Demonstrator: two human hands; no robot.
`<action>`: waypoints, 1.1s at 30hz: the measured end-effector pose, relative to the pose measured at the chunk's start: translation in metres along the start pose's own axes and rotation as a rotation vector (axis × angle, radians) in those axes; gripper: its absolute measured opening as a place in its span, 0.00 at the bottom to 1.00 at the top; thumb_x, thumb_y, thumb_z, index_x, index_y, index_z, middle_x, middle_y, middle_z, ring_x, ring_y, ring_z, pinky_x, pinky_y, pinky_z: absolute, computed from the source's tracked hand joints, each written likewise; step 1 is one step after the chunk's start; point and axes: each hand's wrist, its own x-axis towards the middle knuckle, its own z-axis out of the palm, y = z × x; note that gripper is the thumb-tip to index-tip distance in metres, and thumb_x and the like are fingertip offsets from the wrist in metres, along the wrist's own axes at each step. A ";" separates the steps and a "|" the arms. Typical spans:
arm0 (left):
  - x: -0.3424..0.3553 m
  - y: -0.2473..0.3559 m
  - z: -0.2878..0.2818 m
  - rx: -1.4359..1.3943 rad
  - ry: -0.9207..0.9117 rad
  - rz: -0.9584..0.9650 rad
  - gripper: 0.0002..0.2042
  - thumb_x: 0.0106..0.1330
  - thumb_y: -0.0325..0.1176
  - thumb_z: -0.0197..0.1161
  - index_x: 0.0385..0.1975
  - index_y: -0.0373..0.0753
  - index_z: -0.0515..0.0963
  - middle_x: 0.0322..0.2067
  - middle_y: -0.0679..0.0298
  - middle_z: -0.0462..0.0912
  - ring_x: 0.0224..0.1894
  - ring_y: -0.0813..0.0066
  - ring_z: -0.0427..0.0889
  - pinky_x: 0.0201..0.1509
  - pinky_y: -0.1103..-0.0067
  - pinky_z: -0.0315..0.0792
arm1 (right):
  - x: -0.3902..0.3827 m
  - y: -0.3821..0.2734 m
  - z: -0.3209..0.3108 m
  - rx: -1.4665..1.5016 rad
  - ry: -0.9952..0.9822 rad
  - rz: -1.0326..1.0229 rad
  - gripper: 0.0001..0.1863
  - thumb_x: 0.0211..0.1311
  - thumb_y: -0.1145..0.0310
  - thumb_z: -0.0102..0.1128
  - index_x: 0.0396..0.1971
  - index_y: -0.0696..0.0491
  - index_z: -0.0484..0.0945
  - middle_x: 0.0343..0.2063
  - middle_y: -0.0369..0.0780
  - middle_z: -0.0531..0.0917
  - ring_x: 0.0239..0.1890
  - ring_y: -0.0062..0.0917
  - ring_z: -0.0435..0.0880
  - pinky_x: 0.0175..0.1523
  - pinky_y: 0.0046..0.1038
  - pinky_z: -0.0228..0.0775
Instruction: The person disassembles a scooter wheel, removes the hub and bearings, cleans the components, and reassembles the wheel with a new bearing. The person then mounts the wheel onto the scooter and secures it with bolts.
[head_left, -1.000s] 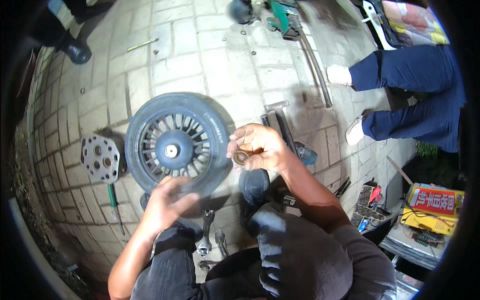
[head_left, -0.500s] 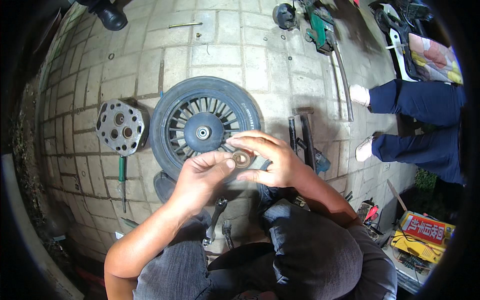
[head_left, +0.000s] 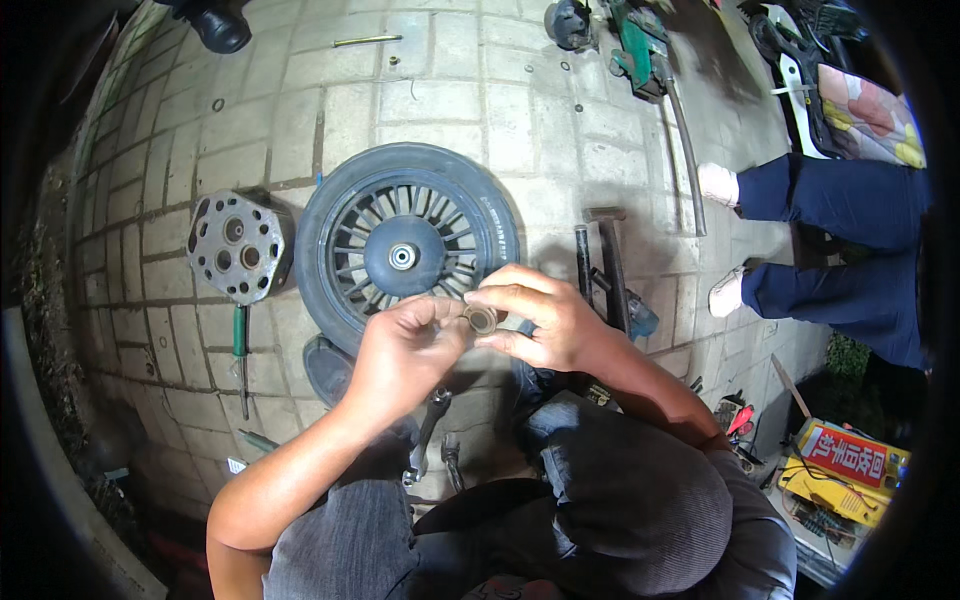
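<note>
The left hand (head_left: 405,350) pinches a metal ring (head_left: 481,320) near the wheel (head_left: 318,250); the right hand (head_left: 552,322) curls half-open around it, grip unclear.

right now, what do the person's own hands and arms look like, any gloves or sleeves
The left hand and right hand wear no gloves, and no watch or band shows at either wrist. A dark grey right sleeve ends above the bare forearm; no left sleeve shows.
</note>
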 end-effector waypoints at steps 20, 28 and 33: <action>0.001 -0.068 0.008 0.108 -0.121 -0.396 0.06 0.55 0.23 0.57 0.30 0.32 0.79 0.25 0.68 0.78 0.24 0.84 0.73 0.30 0.84 0.69 | -0.031 0.020 0.046 -0.224 0.076 -0.091 0.18 0.51 0.71 0.68 0.43 0.58 0.76 0.38 0.42 0.77 0.38 0.33 0.82 0.41 0.28 0.77; -0.008 -0.066 0.002 0.454 -0.511 -0.437 0.25 0.63 0.55 0.61 0.33 0.33 0.80 0.25 0.61 0.79 0.30 0.74 0.76 0.37 0.75 0.71 | -0.044 0.117 0.009 -0.485 0.436 0.467 0.19 0.55 0.68 0.65 0.45 0.61 0.76 0.37 0.50 0.80 0.37 0.37 0.82 0.41 0.35 0.74; -0.014 -0.072 -0.005 0.447 -0.450 -0.378 0.23 0.66 0.52 0.59 0.34 0.32 0.80 0.25 0.61 0.80 0.30 0.74 0.76 0.37 0.75 0.70 | -0.046 0.149 0.002 -0.277 0.494 0.514 0.17 0.58 0.68 0.62 0.45 0.62 0.76 0.31 0.51 0.82 0.33 0.40 0.83 0.40 0.35 0.75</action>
